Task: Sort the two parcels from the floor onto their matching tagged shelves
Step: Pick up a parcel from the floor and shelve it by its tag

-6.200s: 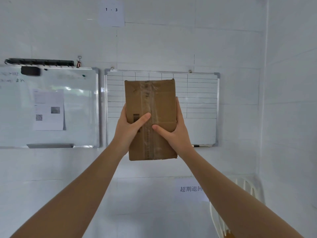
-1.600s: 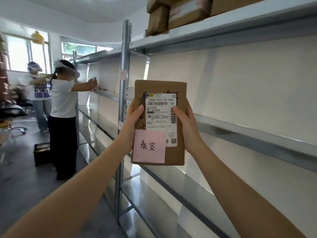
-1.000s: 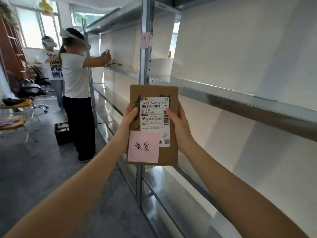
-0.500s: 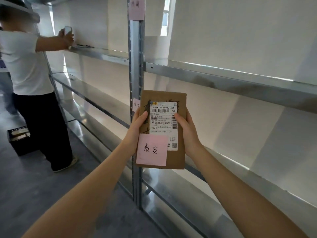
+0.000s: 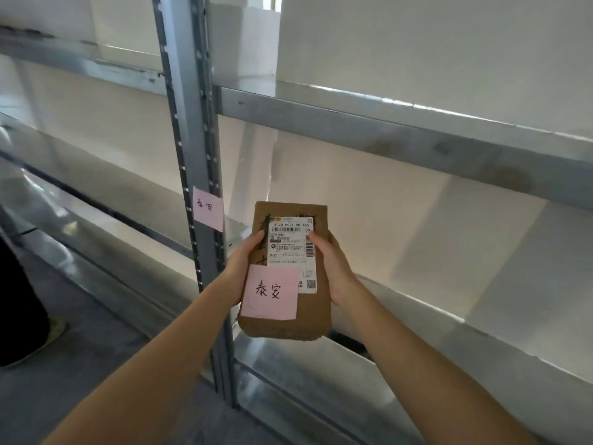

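I hold a brown cardboard parcel [image 5: 316,311] upright in front of the metal shelving. It carries a white shipping label and a pink sticky note with two handwritten characters. My left hand [image 5: 241,268] grips its left edge and my right hand [image 5: 333,268] grips its right edge. A pink tag [image 5: 208,208] with the same two characters is stuck on the grey upright post [image 5: 192,130], just left of and above the parcel. The shelf [image 5: 417,319] behind the parcel, right of the post, looks bare.
Grey metal shelf boards run left and right of the post at several heights, backed by a white wall. Another person's dark trouser leg and shoe [image 5: 22,332] stand at the left edge on the grey floor [image 5: 64,380].
My view has tilted down and moved closer to the rack. The parcel has dropped lower, level with the pink tag on the post. The other person has slid almost out of view.
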Demonstrator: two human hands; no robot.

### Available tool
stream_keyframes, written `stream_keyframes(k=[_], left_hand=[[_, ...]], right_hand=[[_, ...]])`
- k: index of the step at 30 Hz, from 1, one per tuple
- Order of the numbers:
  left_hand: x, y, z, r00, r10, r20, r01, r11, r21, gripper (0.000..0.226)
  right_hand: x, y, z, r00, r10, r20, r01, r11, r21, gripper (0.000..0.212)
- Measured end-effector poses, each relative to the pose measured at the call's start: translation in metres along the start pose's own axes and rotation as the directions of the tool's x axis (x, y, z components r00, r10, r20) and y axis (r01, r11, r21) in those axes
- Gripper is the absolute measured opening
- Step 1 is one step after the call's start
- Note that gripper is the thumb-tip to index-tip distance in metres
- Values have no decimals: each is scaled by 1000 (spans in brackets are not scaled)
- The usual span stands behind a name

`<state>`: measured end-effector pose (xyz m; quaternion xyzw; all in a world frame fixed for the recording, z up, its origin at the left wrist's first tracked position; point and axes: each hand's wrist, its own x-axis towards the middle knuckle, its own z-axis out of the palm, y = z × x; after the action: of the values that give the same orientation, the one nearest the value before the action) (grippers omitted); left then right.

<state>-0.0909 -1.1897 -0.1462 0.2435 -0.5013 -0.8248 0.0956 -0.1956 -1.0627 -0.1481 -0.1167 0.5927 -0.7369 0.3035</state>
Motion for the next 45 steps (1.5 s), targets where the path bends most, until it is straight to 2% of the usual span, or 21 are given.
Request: stream_keyframes(k=[5, 12, 16, 19, 21, 22, 23, 24, 26, 27, 28, 29, 30, 31, 33, 35, 36, 41, 43, 45], left_hand=[[62, 15, -10, 993, -106, -60, 109, 993, 55, 25], [112, 16, -39, 971, -196, -136, 206, 976, 68, 23], [128, 14, -50, 964, -204, -171, 218, 973, 69, 25], [130, 16, -47, 966, -203, -160, 223, 968, 119, 27], [128, 20, -42, 983, -96, -159, 136, 955, 263, 38], [127, 22, -39, 989, 7, -150, 58, 903, 425, 48], [126, 24, -37, 985, 142, -100, -49, 782, 621, 55], [125, 27, -34, 963, 270, -1, -168, 601, 782, 58], [128, 34, -29, 878, 400, 262, -377, 242, 894, 58], [134, 37, -28, 835, 384, 393, -458, 90, 885, 56], [140, 40, -26, 804, 324, 498, -509, -57, 859, 54], [148, 42, -26, 795, 236, 559, -530, -177, 829, 52], [154, 44, -25, 803, 145, 577, -533, -255, 806, 50], [159, 45, -24, 821, 69, 567, -528, -284, 800, 49], [162, 45, -21, 838, 4, 545, -523, -277, 806, 49], [163, 42, -21, 835, 12, 550, -525, -282, 803, 49], [162, 41, -22, 832, 17, 555, -527, -292, 798, 49], [156, 46, -25, 840, 16, 542, -521, -255, 815, 50], [152, 43, -26, 830, 5, 558, -531, -301, 792, 50], [145, 38, -27, 831, 19, 556, -529, -282, 801, 59]], right_hand=[[56, 4, 1, 991, 118, -56, -117, 993, 22, 40], [104, 33, 13, 949, 295, -113, -295, 955, 15, 45], [119, 32, 15, 940, 308, -145, -322, 943, -83, 44], [120, 30, 11, 944, 285, -164, -316, 923, -218, 45], [118, 28, 11, 949, 256, -184, -305, 894, -328, 53], [116, 26, 13, 950, 226, -217, -297, 870, -394, 64], [115, 24, 15, 948, 170, -270, -286, 827, -483, 77], [111, 19, 19, 943, 82, -321, -272, 745, -609, 83], [93, 8, 29, 935, -160, -318, -223, 432, -874, 78], [79, 5, 36, 933, -264, -245, -166, 289, -943, 74], [59, 2, 45, 932, -327, -157, -98, 188, -977, 69], [42, 7, 54, 934, -348, -77, -38, 116, -992, 65], [24, 14, 66, 936, -352, -21, 3, 68, -998, 64], [10, 28, 77, 939, -344, 5, 10, 13, -1000, 67], [-5, 57, 98, 936, -350, -25, -72, -124, -990, 85], [-1, 76, 113, 926, -365, -95, -156, -141, -978, 100], [2, 80, 116, 920, -375, -113, -176, -137, -975, 102], [0, 77, 76, 900, -435, -26, -101, -150, -984, 72], [-7, 71, 42, 907, -420, -4, -67, -137, -988, 65], [-12, 60, 9, 913, -408, 2, -77, -176, -981, 62]])
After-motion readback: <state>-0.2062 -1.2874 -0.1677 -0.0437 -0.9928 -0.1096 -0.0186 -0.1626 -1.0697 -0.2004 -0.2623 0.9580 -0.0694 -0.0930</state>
